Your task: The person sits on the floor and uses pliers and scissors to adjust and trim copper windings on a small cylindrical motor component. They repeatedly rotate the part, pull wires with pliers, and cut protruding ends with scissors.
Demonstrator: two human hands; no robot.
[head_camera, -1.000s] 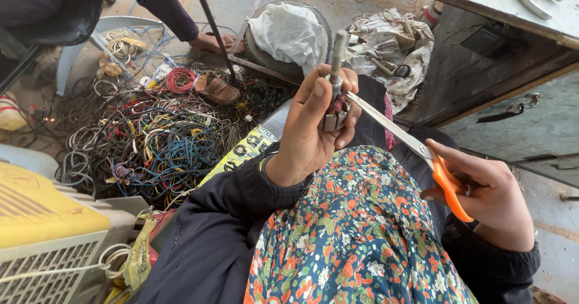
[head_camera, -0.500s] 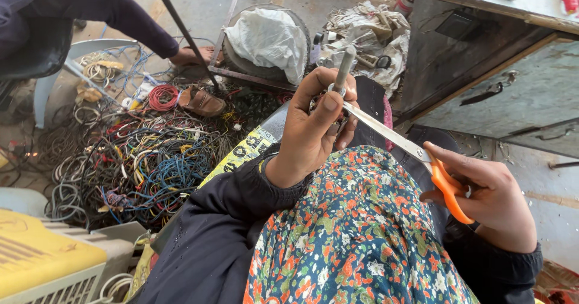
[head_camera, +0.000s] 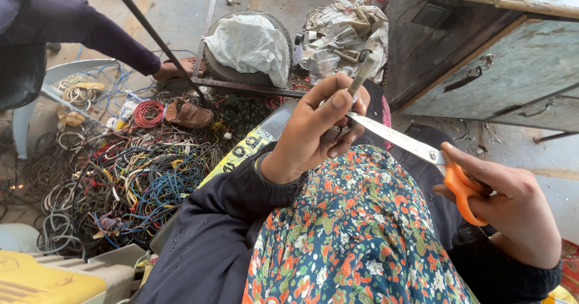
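Since half a second earlier, scissors [head_camera: 416,150] had closed slightly on the grey cable stub [head_camera: 362,75], which left hand [head_camera: 319,129] pinched upright while right hand [head_camera: 512,207] gripped orange handles; stub looked light, stiffish, slick-sheathed, best held just below the blades.

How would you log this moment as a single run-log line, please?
left hand: grips grey cable piece upright | right hand: holds orange-handled scissors, blades at cable | background: wire pile on floor
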